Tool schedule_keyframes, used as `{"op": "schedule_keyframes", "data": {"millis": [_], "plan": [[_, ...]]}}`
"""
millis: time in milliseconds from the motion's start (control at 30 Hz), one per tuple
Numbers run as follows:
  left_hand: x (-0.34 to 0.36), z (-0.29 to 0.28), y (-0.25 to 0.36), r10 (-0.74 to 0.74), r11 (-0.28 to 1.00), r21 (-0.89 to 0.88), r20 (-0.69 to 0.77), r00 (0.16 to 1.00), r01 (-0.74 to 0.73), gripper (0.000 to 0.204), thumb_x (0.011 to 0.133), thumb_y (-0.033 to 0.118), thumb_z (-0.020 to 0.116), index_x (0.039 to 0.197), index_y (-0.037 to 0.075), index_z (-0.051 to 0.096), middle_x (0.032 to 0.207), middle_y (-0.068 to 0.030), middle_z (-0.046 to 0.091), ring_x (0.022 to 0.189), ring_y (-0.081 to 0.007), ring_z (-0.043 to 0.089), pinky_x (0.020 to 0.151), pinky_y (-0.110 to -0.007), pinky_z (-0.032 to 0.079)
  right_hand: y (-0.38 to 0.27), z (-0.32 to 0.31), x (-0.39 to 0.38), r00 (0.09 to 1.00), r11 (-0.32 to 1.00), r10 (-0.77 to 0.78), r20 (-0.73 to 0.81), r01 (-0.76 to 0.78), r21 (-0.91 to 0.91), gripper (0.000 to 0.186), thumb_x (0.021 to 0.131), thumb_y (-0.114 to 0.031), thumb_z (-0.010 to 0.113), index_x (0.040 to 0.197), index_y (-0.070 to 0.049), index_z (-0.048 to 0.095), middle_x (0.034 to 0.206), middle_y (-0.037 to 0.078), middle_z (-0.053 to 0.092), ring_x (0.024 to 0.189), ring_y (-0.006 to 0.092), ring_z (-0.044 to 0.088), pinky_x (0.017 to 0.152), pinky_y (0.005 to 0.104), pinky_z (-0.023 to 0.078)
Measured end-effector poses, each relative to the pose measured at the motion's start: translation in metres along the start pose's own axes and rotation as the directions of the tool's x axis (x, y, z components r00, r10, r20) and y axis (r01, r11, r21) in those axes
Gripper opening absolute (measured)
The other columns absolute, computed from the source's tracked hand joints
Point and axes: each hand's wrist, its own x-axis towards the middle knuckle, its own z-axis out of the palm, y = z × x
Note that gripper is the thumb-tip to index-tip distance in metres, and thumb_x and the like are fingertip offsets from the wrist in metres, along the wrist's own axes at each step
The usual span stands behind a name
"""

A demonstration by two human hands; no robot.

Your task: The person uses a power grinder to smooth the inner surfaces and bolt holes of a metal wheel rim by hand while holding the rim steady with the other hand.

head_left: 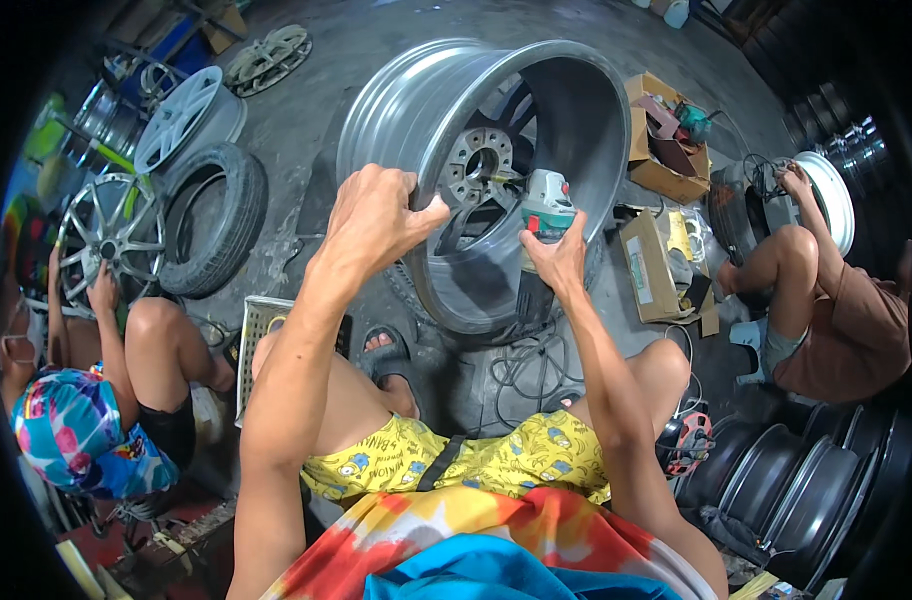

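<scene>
A large silver car wheel rim point(401, 110) stands tilted in front of me, its open barrel facing me and its hub deep inside. My left hand point(381, 215) is closed on the near left lip of the rim, thumb toward the opening; its fingertips are hidden. My right hand point(561, 255) grips a teal-and-grey angle grinder point(549, 205) with a black handle, held inside the barrel's opening. The grinder's head points left toward the hub. Whether it touches the metal, I cannot tell. Beneath the rim lies a tire point(411, 280), mostly covered.
On the left, a person holds a spoked wheel point(111, 240) beside a loose tire point(216, 220). At right, another person handles a white-edged rim point(829, 205). Cardboard boxes point(651, 270) with tools, a cable point(531, 375), a plastic basket point(261, 320) and stacked rims point(776, 470) surround me.
</scene>
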Motion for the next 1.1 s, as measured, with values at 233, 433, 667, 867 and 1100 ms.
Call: {"op": "schedule_keyframes", "data": {"millis": [233, 433, 667, 867, 1100], "plan": [[0.000, 0.002, 0.003, 0.038, 0.999, 0.011, -0.013, 0.999, -0.038, 0.046, 0.082, 0.030, 0.073, 0.069, -0.013, 0.065, 0.056, -0.0301, 0.049, 0.049, -0.0401, 0.058, 0.058, -0.046, 0.049, 0.008, -0.003, 0.006, 0.996, 0.997, -0.054, -0.066, 0.057, 0.046, 0.081, 0.073, -0.029, 0.086, 0.132, -0.002, 0.038, 0.111, 0.027, 0.069, 0.101, 0.0427, 0.070, 0.089, 0.0489, 0.054], [0.000, 0.002, 0.000, 0.040, 0.999, 0.023, -0.025, 0.999, -0.039, 0.044, 0.081, 0.029, 0.073, 0.068, -0.013, 0.065, 0.056, -0.0303, 0.051, 0.050, -0.0408, 0.060, 0.058, -0.046, 0.049, 0.008, -0.003, -0.002, 0.999, 0.999, -0.043, -0.023, 0.043, 0.026, 0.081, 0.073, -0.030, 0.086, 0.132, -0.002, 0.039, 0.110, 0.026, 0.069, 0.101, 0.0424, 0.069, 0.089, 0.0488, 0.053], [0.000, 0.005, 0.002, 0.043, 0.999, 0.020, -0.041, 0.998, -0.042, 0.044, 0.081, 0.029, 0.074, 0.067, -0.012, 0.064, 0.057, -0.0300, 0.051, 0.050, -0.0407, 0.057, 0.058, -0.046, 0.049, 0.013, -0.004, 0.004, 0.998, 0.998, 0.031, -0.048, -0.028, 0.054, 0.079, 0.071, -0.032, 0.087, 0.128, -0.002, 0.042, 0.110, 0.025, 0.068, 0.101, 0.0400, 0.069, 0.090, 0.0470, 0.053], [0.001, 0.002, 0.003, 0.036, 0.999, 0.034, -0.037, 0.999, -0.034, 0.045, 0.081, 0.029, 0.074, 0.066, -0.012, 0.063, 0.056, -0.0296, 0.050, 0.048, -0.0396, 0.056, 0.058, -0.046, 0.049, 0.035, 0.005, 0.006, 0.993, 0.991, 0.111, 0.026, -0.113, 0.071, 0.085, 0.070, -0.029, 0.088, 0.131, 0.002, 0.038, 0.113, 0.022, 0.069, 0.102, 0.0366, 0.070, 0.090, 0.0446, 0.055], [0.000, 0.002, 0.002, 0.060, 0.997, 0.041, -0.036, 0.998, -0.059, 0.045, 0.082, 0.028, 0.074, 0.067, -0.014, 0.062, 0.054, -0.0284, 0.049, 0.046, -0.0360, 0.056, 0.056, -0.044, 0.048, 0.066, 0.009, 0.028, 0.871, 0.656, 0.422, 0.250, -0.484, 0.580, 0.056, 0.077, -0.021, 0.085, 0.121, -0.004, 0.055, 0.093, 0.009, 0.067, 0.073, 0.0238, 0.071, 0.066, 0.0378, 0.061]]}}
